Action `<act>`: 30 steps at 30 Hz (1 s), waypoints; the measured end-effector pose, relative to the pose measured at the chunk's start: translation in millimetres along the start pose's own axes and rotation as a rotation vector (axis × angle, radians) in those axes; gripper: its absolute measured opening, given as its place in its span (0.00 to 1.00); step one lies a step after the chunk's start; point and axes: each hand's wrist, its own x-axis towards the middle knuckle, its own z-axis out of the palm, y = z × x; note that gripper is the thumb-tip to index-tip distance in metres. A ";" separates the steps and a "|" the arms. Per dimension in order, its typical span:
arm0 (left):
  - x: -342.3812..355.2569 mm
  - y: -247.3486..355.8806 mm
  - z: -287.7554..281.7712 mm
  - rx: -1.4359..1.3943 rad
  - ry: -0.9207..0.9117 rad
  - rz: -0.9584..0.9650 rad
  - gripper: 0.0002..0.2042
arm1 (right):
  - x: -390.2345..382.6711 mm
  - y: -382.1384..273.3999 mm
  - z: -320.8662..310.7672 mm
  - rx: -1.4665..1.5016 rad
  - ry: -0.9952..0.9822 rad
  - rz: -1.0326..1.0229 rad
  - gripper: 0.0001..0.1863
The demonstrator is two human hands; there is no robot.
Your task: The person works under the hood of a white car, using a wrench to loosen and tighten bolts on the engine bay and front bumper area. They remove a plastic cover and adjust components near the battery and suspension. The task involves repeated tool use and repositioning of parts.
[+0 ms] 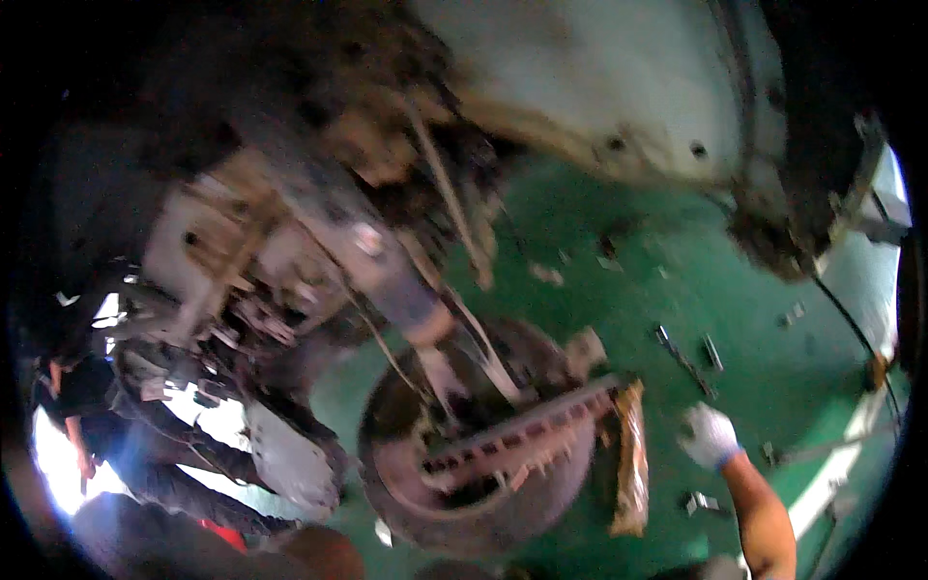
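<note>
Gloved right grip (709,435), loosely curled

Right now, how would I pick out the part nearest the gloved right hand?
Start from the green floor under the raised vehicle's grimy underside. In the lower middle sits a big round rusty brake disc, with a slotted edge toward the camera. Just right of it, beside the white-gloved right hand, hangs a narrow tan, crumpled-looking strip: the only pale, upright piece among the dark metal.

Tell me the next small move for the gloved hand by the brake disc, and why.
Probably bring the right hand left onto the brake disc. It hovers empty beside the disc's rusty edge, touching nothing, and the disc is the nearest part. The left hand is out of view.
</note>
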 end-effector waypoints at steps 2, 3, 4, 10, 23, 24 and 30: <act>-4.5 -1.0 1.3 -0.035 0.074 0.028 0.20 | -6.2 7.4 -12.8 0.024 0.168 -0.196 0.18; -9.4 -6.5 -3.2 -0.011 0.108 0.009 0.20 | -3.2 -6.1 -28.9 0.008 0.076 -0.037 0.19; -14.1 -13.1 -7.5 0.016 0.122 -0.026 0.20 | -3.7 -22.8 -31.2 -0.019 -0.044 0.135 0.20; -25.4 1.0 -37.5 0.078 0.270 -0.009 0.20 | -27.1 -58.8 -11.3 -0.020 -0.067 -0.011 0.22; -13.6 14.3 -33.3 -0.027 0.590 0.024 0.20 | 77.5 -119.4 -104.3 0.137 0.225 -0.186 0.16; -9.9 17.5 -27.4 -0.072 0.577 -0.018 0.20 | 81.8 -126.8 -104.8 0.211 0.250 -0.198 0.16; 1.5 -78.7 24.6 0.161 -0.153 -0.031 0.14 | 74.8 -192.5 -171.7 0.591 0.793 -0.324 0.11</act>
